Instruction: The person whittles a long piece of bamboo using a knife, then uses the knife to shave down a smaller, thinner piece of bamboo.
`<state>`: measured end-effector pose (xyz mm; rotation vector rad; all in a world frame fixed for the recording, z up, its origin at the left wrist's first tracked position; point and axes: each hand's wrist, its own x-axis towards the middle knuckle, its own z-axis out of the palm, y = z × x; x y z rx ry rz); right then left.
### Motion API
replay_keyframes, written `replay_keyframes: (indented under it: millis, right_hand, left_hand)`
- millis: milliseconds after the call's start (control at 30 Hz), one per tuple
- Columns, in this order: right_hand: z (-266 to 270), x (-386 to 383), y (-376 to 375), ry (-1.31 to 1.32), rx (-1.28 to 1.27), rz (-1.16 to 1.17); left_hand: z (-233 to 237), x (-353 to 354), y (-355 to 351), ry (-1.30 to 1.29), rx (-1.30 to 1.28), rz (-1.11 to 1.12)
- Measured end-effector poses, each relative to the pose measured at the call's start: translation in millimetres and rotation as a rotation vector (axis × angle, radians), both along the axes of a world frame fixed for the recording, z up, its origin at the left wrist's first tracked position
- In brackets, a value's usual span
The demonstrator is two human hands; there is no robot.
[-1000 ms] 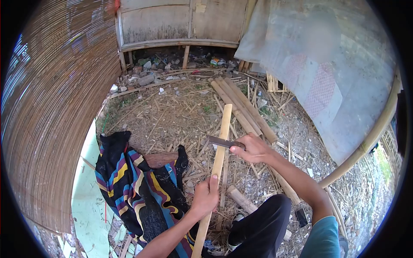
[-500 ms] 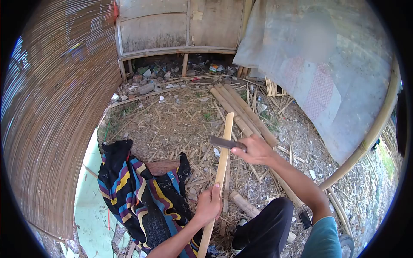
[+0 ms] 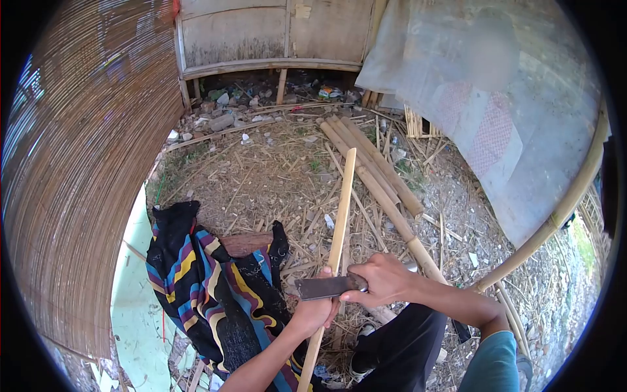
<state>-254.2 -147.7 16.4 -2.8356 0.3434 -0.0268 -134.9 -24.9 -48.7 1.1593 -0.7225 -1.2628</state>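
Hands number two, close together, though whether they touch I cannot tell: the left hand [image 3: 313, 315] is wrapped around one long, pale yellow bamboo strip [image 3: 343, 215], and the right hand [image 3: 382, 281] is clenched on the handle of one short, broad-bladed, dark metal knife [image 3: 323, 287]. The knife's flat blade crosses just over the left hand, pointing left. Three thick, tan, round bamboo poles [image 3: 385, 170] lie side by side on the straw-littered brown ground [image 3: 261, 170] beyond. One black cloth with yellow, blue, purple and cream stripes [image 3: 225, 340] is heaped left of the hands, against one reddish-brown wooden block [image 3: 247, 244]. As for the strip, it is slim, flat-looking and slightly bowed, its surface smooth and light, its far end narrow. It slants away from the person, between the cloth and one dark-trousered leg [image 3: 408, 343], with its near end running out at the bottom edge of the view.
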Motion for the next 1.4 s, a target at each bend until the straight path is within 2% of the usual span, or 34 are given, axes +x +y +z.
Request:
replay_keyframes:
  millis: [100,167,233,300,400,467,533,567,633,767,833,900,967,1100,1167,1233,1300,1333,1400]
  right_hand:
    - [2,2,-1,-0.046,-0.058,0.000]
    - [8,3,-8,-0.095,-0.220,0.028]
    - [15,10,-44,-0.118,0.005,-0.215]
    - [26,14,-72,-0.188,-0.129,-0.286]
    - [34,17,-88,-0.139,-0.126,-0.373]
    - [30,16,-80,-0.160,-0.063,-0.352]
    - [28,12,-52,-0.029,-0.018,-0.238]
    - [22,10,-41,-0.032,-0.020,-0.236]
    - [10,4,-25,-0.041,-0.073,-0.089]
    - [7,5,-28,-0.023,-0.083,-0.094]
    - [9,12,-62,-0.101,0.045,-0.226]
    - [5,18,-107,-0.184,0.012,-0.424]
    - [7,19,-151,-0.131,-0.080,-0.622]
    - [-23,1,-182,-0.266,-0.081,-0.703]
    - [-55,-6,-172,-0.301,0.206,-0.919]
    - [-94,-9,-168,-0.088,0.431,-0.982]
    - [-127,-14,-152,0.084,0.198,-0.889]
    - [-129,-13,-147,0.074,0.210,-0.878]
    - [-132,-17,-130,0.438,-0.038,-0.701]
  left_hand:
    - [1,0,2,0.037,0.011,-0.006]
    - [7,-4,3,0.055,0.031,0.070]
    - [5,-7,4,0.030,0.024,0.069]
    - [-3,-9,1,0.023,-0.048,0.059]
    - [-8,-7,-3,0.043,-0.045,0.061]
    - [-4,-7,-4,0.058,-0.023,0.064]
    - [-2,-4,-6,0.071,-0.002,0.069]
    - [-3,-4,-6,0.085,0.001,0.043]
    - [-5,-4,-5,0.128,-0.006,-0.001]
    - [-4,-3,-4,0.089,-0.019,0.013]
    - [-8,-5,-3,0.063,0.000,0.052]
    - [-11,-13,0,0.066,0.038,0.044]
    - [-11,-20,-3,0.071,0.092,0.018]
    - [0,-16,-1,0.077,-0.019,-0.034]
    - [-6,-5,-3,0.044,-0.019,0.010]
    - [-10,1,-3,0.036,-0.014,0.033]
    - [-6,0,-4,-0.001,-0.002,0.054]
    - [-4,2,-4,-0.030,0.010,0.069]
    - [-6,11,1,-0.070,0.022,0.061]
